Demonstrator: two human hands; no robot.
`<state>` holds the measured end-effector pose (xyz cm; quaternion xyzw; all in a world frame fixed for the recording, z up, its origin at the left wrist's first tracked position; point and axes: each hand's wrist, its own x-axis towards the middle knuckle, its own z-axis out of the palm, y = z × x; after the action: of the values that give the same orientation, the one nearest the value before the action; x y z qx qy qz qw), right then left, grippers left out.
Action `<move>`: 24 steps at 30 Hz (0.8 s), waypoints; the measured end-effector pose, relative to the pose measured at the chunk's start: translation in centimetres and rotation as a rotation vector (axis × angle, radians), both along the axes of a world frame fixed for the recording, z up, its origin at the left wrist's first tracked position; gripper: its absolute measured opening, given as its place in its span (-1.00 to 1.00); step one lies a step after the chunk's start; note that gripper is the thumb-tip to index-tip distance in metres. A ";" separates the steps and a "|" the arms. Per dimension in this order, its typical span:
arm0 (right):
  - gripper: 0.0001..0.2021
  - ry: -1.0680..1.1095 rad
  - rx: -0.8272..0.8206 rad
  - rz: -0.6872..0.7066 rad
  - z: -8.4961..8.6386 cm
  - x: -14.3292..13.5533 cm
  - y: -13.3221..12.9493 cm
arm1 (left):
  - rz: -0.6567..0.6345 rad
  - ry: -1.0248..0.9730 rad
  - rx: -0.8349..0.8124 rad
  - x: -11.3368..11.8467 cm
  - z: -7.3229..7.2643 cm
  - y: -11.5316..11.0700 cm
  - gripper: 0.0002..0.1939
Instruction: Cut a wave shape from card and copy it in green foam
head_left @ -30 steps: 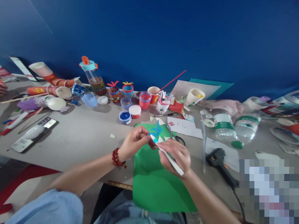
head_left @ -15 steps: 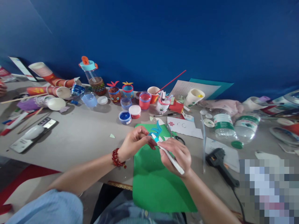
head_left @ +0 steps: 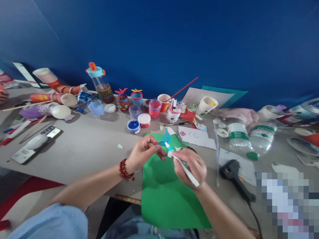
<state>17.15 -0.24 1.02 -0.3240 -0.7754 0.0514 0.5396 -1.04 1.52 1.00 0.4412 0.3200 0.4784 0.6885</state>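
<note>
My left hand [head_left: 144,151], a red bead bracelet at its wrist, pinches a blue paper cutout [head_left: 167,136] with pointed, leaf-like strips. In my right hand [head_left: 192,164] is a white marker [head_left: 187,173] with a cyan band near its tip. The marker's tip is close to the cutout's lower edge; whether they touch I cannot tell. Both hands are above a green sheet [head_left: 171,202] at the table's front edge. Scissors [head_left: 192,150] lie partly hidden behind my right hand, among white paper scraps.
A black glue gun [head_left: 233,171] with its cord lies to the right, near two plastic bottles [head_left: 238,132]. Open blue paint [head_left: 134,126], a red paint jar [head_left: 155,109] and decorated cups [head_left: 122,102] stand ahead. A phone [head_left: 37,146] bearing a white mouse-shaped object is at left.
My right hand and the marker have shifted slightly right and down, so the tip has moved a little along the blue cutout. My left hand keeps its pinch.
</note>
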 end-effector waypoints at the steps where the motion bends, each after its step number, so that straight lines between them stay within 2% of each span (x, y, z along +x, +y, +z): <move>1: -0.71 0.004 0.001 -0.006 -0.1 0.0 0.0 | 0.000 0.001 0.001 0.0 0.0 0.0 -0.73; 12: -0.72 0.022 0.028 -0.074 -0.2 0.1 -0.3 | 0.002 0.010 0.005 -0.1 -0.1 0.0 -0.73; 19: -0.68 0.052 0.014 -0.005 -0.4 0.2 -0.2 | -0.003 0.029 0.017 0.0 -0.1 0.0 -0.76; 24: -0.70 0.042 0.020 -0.042 -0.1 0.1 -0.2 | -0.003 0.030 0.013 0.0 -0.2 0.0 -0.76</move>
<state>17.24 -0.42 0.93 -0.3337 -0.7574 0.0391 0.5599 -1.05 1.52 0.83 0.4532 0.3264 0.4730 0.6814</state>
